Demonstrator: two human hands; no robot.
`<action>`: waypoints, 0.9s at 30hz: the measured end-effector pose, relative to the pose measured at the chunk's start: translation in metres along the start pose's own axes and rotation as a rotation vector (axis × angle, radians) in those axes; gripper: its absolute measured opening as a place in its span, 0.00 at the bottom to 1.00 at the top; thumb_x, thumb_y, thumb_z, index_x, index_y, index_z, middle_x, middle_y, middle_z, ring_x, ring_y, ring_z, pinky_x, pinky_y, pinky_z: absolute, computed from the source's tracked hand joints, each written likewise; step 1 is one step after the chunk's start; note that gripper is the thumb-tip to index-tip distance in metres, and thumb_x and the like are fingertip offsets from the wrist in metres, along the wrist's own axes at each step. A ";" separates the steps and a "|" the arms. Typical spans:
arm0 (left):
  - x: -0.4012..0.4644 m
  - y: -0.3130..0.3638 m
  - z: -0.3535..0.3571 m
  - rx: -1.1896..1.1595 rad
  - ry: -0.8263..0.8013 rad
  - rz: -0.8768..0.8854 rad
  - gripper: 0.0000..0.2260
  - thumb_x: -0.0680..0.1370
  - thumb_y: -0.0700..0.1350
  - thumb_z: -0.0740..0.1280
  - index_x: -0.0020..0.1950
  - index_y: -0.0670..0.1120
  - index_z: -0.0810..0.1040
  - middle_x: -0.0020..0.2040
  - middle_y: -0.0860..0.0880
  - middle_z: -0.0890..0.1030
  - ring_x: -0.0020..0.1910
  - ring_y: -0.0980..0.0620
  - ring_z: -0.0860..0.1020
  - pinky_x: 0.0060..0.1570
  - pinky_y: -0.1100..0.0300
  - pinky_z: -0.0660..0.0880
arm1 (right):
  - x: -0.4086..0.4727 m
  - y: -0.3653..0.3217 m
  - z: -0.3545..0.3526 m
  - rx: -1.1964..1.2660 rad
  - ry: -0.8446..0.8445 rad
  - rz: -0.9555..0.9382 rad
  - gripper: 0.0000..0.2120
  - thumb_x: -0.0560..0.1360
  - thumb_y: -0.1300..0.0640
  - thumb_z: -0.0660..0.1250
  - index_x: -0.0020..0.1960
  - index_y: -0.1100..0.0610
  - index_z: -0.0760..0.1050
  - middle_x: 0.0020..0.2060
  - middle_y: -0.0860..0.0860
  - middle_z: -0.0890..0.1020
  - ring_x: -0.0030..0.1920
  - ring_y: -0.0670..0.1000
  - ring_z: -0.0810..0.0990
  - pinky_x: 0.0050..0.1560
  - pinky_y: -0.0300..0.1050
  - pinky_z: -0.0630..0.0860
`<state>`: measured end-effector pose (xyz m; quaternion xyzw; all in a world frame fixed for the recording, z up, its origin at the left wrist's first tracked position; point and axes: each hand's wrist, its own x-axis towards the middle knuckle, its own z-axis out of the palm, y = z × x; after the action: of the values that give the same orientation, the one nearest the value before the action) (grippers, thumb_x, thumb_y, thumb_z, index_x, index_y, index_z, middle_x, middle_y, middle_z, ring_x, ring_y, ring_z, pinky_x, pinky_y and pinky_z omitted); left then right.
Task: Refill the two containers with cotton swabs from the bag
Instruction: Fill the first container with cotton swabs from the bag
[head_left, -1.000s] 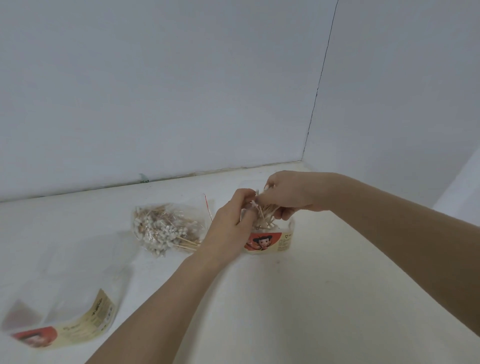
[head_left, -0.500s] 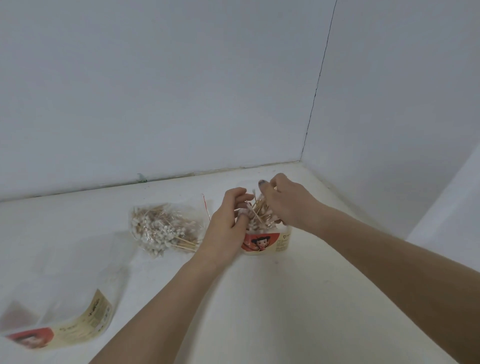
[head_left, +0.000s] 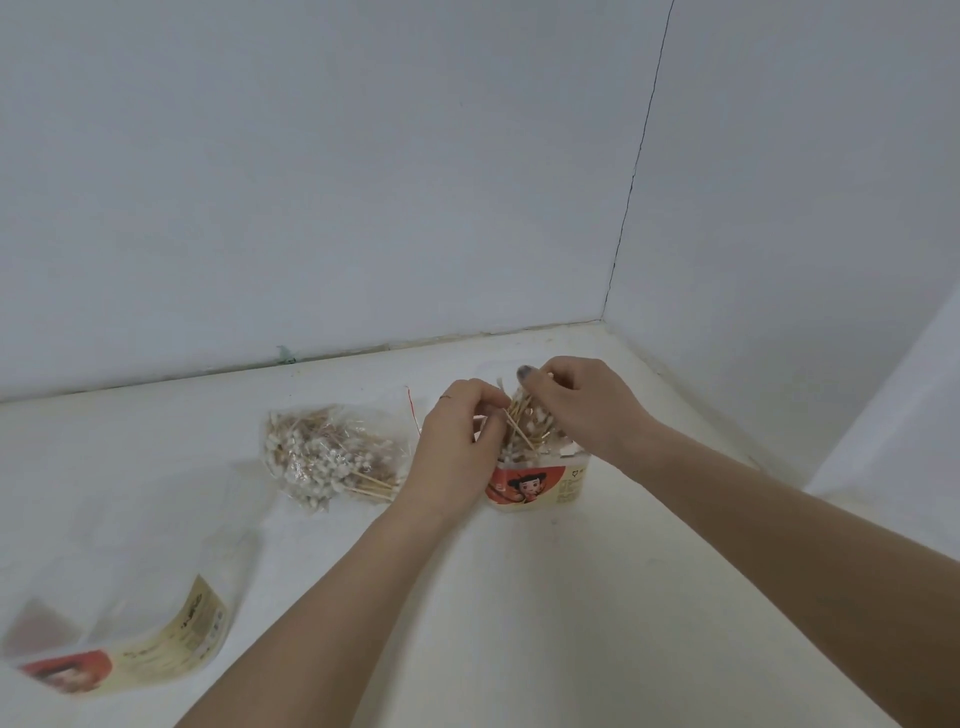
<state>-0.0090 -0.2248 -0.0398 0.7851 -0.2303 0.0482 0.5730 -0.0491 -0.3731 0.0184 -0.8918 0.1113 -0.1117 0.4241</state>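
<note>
A clear container with a red cartoon label stands near the table's back right corner, with a messy bundle of cotton swabs sticking up out of it. My left hand curls its fingers round the bundle's left side. From the right, my right hand grips the same bundle with curled fingers. A clear bag of cotton swabs lies on the table left of my left hand. A second clear container with a red and cream label sits at the near left; it looks empty.
White walls close the table at the back and the right, meeting in a corner. A thin red strip lies beside the bag. A white panel rises at the far right.
My right hand has shifted down and right over the container, its fingers now curled on the swabs. The swab bundle has sunk lower in the container. The left hand stays put.
</note>
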 end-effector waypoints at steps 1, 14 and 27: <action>0.000 0.001 0.000 -0.009 0.001 0.007 0.09 0.81 0.36 0.62 0.52 0.49 0.78 0.51 0.54 0.81 0.53 0.56 0.80 0.55 0.47 0.79 | 0.000 0.001 0.002 0.023 0.007 -0.010 0.19 0.80 0.45 0.63 0.36 0.55 0.73 0.27 0.45 0.73 0.28 0.44 0.72 0.33 0.36 0.67; -0.003 0.013 -0.009 -0.031 0.082 0.030 0.07 0.78 0.37 0.68 0.52 0.48 0.78 0.49 0.52 0.82 0.46 0.61 0.81 0.50 0.65 0.76 | -0.005 0.002 0.001 0.066 0.050 0.027 0.19 0.83 0.45 0.57 0.51 0.58 0.78 0.43 0.53 0.84 0.44 0.54 0.82 0.40 0.43 0.74; 0.009 0.039 -0.026 -0.027 0.163 0.174 0.06 0.78 0.37 0.70 0.50 0.47 0.79 0.52 0.52 0.80 0.49 0.60 0.81 0.44 0.70 0.76 | -0.013 0.019 0.001 0.301 0.041 0.022 0.06 0.80 0.53 0.65 0.52 0.51 0.80 0.45 0.49 0.85 0.45 0.49 0.84 0.37 0.34 0.77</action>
<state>-0.0121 -0.2135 0.0064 0.7478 -0.2509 0.1583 0.5940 -0.0632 -0.3798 0.0015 -0.8143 0.1117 -0.1405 0.5519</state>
